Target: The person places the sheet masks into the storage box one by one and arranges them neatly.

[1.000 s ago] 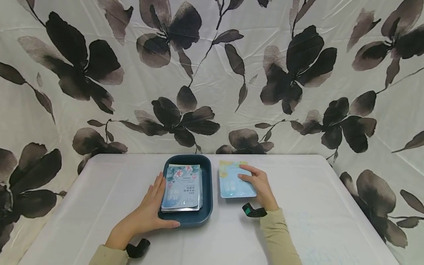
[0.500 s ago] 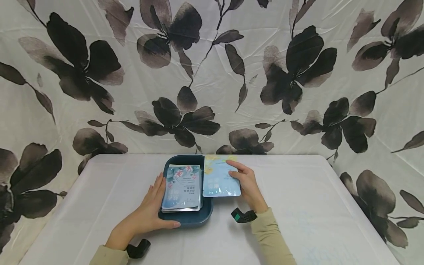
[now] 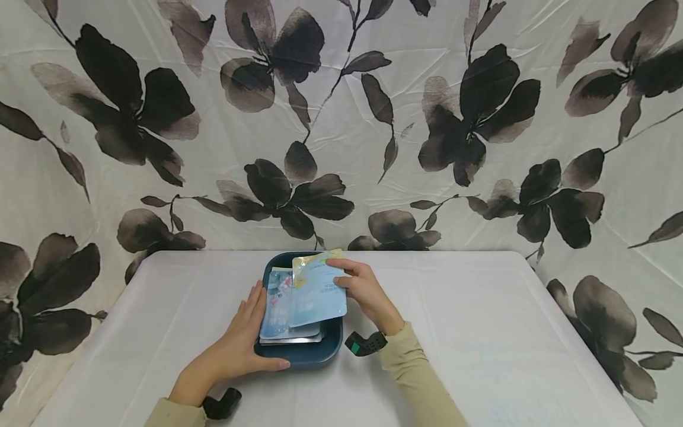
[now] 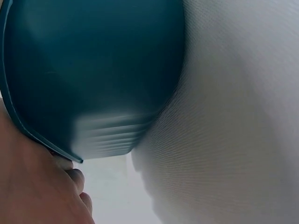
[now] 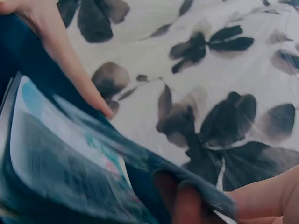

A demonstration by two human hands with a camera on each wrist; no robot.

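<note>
Right hand [image 3: 364, 290]: fingers curled on the right edge of a sachet [image 3: 317, 289], thumb on top, gripping it. Sachet tilted, raised over the tray [image 3: 335, 338], overlapping the stack [image 3: 276, 311] inside. Left hand [image 3: 237, 343]: fingers straight and relaxed against the tray's left wall, thumb along the near rim; nothing gripped. Tray: dark teal, set on a white table [image 3: 480, 332], near centre. Stack: flat in the tray, partly covered by the raised sachet. Behind the table: floral cloth [image 3: 341, 118].
</note>
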